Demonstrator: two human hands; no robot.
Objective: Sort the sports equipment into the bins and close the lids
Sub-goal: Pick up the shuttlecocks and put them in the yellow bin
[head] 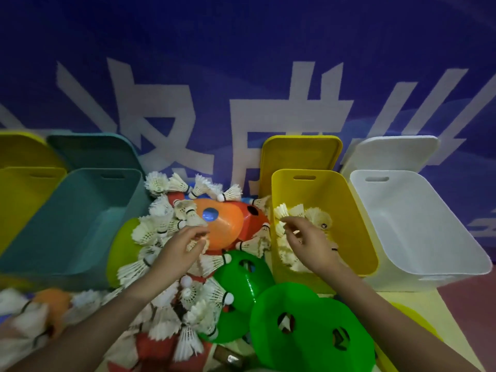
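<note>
The teal bin (80, 224) stands bare, while the left hand (179, 251) pinches a shuttlecock (194, 244) from the central heap (166, 304). The right hand (308, 245) holds another above the yellow bin (349, 210), partly filled. Green cones (308, 326) crowd the near floor; the white bin (418, 232) and all lids remain open.

left hand (185, 247) pinching shuttlecock (197, 244) on pile by orange cone (225, 226), right hand (308, 244) over yellow bin (357, 210) with shuttlecocks inside, teal bin (75, 218) left, white bin (429, 224) right, green cones (308, 326) near
</note>
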